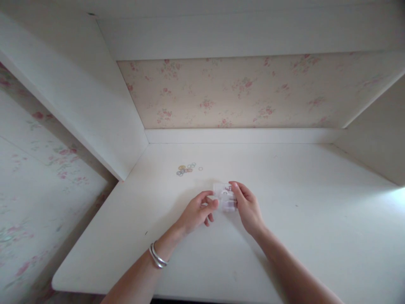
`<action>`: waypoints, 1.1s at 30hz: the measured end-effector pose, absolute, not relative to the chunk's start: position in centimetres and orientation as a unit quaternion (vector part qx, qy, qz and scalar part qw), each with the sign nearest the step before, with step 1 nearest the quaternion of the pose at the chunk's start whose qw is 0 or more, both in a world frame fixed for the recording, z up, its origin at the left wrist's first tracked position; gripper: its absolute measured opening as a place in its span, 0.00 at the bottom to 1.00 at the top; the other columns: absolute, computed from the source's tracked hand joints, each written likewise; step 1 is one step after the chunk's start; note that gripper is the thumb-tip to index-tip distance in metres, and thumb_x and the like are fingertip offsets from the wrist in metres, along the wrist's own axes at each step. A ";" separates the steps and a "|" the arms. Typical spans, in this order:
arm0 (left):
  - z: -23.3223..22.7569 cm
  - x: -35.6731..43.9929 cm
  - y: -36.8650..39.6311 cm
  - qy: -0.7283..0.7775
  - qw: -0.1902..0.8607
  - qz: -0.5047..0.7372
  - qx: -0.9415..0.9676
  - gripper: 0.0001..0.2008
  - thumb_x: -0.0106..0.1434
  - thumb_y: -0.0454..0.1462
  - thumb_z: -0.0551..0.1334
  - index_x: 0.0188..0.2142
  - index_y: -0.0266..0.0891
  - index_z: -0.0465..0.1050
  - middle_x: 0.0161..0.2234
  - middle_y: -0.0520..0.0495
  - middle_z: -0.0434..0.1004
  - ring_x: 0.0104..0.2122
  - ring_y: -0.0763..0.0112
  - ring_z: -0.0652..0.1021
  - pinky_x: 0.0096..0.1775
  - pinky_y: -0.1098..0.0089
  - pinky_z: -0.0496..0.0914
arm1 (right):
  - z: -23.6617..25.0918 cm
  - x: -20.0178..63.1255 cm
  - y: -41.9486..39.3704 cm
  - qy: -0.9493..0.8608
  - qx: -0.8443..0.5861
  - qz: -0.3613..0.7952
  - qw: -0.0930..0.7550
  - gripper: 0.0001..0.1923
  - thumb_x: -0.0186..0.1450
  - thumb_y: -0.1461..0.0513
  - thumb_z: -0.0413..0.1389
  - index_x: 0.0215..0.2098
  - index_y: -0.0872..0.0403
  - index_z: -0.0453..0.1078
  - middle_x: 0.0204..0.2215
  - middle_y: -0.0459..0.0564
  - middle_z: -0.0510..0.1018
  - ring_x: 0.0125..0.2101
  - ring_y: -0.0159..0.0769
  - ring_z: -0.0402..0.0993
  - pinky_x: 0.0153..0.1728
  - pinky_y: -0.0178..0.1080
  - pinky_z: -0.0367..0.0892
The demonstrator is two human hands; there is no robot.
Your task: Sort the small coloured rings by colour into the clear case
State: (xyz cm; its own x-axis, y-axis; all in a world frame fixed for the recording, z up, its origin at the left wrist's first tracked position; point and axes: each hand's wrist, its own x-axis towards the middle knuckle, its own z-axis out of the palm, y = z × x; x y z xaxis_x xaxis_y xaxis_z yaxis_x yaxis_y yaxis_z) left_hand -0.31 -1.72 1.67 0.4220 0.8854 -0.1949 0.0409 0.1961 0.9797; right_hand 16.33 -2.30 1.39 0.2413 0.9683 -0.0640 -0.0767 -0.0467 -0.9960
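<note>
A small clear plastic case [225, 203] with purplish print is held up just above the white desktop. My right hand [248, 207] grips it along its right side, thumb in front and fingers behind. At its left edge is my left hand [199, 212], with the thumb over the lower left corner and the index fingertip at the edge above. The other left fingers hang loosely curled below. What lies inside the case is too blurred to tell. Behind and left of my hands, several small rings [185, 170], gold, silver and dark, lie in a loose cluster.
The white desk [284, 253] has a rounded front left corner. White side panels [91, 93] and a right panel [379, 131] enclose it, with an overhang [237, 36] above. Floral wallpaper [243, 93] covers the back. A single ring [200, 169] lies apart from the cluster.
</note>
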 end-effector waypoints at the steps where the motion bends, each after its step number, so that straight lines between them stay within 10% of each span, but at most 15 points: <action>1: 1.5 -0.3 -1.7 0.426 0.641 0.318 0.554 0.24 0.58 0.51 0.59 0.45 0.36 0.67 0.32 0.47 0.72 0.19 0.78 0.72 0.17 0.78 0.64 | 1.3 16.4 -2.2 -0.395 -0.553 0.468 0.564 0.24 0.59 0.45 0.52 0.44 0.53 0.70 0.29 0.48 0.75 0.26 0.32 0.70 0.21 0.32 0.64; 14: 1.5 -0.6 -1.3 0.433 0.621 0.393 0.521 0.20 0.59 0.52 0.56 0.32 0.35 0.66 0.28 0.51 0.70 0.16 0.79 0.71 0.16 0.76 0.64 | 1.9 15.9 -3.0 -0.439 -0.457 0.595 0.495 0.30 0.60 0.51 0.56 0.58 0.51 0.59 0.40 0.50 0.77 0.39 0.36 0.73 0.44 0.46 0.70; 33: 0.6 -0.6 -1.1 0.425 0.664 0.345 0.510 0.24 0.61 0.54 0.52 0.45 0.37 0.63 0.30 0.50 0.69 0.19 0.79 0.71 0.19 0.76 0.66 | 1.8 32.1 3.0 -0.316 -0.606 0.412 0.603 0.10 0.55 0.59 0.60 0.34 0.56 0.74 0.35 0.53 0.78 0.24 0.31 0.72 0.26 0.34 0.73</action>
State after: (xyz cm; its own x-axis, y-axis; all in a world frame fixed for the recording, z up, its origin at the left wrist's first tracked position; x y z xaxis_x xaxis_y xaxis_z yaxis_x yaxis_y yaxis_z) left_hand -0.57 -1.08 0.58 0.4010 0.8910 -0.2128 -0.0243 0.2426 0.9698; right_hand 32.12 3.01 1.77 0.4607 0.8795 -0.1193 -0.1145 -0.0743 -0.9906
